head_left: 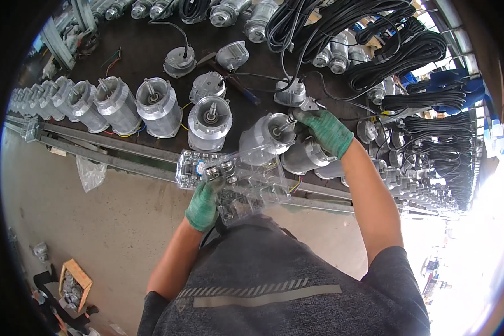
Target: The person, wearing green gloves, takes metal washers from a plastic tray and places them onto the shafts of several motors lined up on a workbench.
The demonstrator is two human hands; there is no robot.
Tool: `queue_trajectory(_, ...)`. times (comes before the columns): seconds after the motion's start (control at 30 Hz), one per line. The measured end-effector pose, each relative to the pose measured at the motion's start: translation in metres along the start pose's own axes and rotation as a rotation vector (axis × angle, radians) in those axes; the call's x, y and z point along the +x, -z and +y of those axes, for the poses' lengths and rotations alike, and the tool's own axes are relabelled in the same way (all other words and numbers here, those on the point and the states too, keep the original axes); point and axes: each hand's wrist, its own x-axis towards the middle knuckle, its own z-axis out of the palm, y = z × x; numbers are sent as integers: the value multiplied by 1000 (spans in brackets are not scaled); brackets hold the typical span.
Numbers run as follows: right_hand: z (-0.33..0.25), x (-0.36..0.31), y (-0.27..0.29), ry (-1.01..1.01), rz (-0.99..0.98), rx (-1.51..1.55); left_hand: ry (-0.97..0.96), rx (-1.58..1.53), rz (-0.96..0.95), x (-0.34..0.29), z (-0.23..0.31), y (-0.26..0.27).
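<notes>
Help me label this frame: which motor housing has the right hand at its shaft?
The silver motor housing just left of the right hand: that hand is at the tip of its shaft, while motor housings farther left have untouched shafts.

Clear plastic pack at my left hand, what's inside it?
The clear plastic pack shows small shiny metal parts inside; your left hand covers some of it, so whatever sits behind the hand can't be seen.
</notes>
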Motion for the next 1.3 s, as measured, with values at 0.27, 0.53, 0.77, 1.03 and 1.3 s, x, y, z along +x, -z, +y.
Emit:
queue_trajectory(0.27, 1, -9, -18, -54, 105, -88, 69, 81, -67, -5, 32, -9)
queue_trajectory(0.53, -25, -2, -20, 451, 88, -1238, 127, 99, -33, -7, 47, -13)
queue_trajectory(0.77, -35, 21, -40, 364, -36, -1610, 120, 113, -12, 7, 24, -13)
queue_trajectory(1.03, -21, 40, -55, 356, -113, -1667, 99, 60, -32, 13, 16, -29)
queue_trajectory(1.3, -46, -19, -66, 781, 28, -1429, 48, 131, 137, 4, 17, -21)
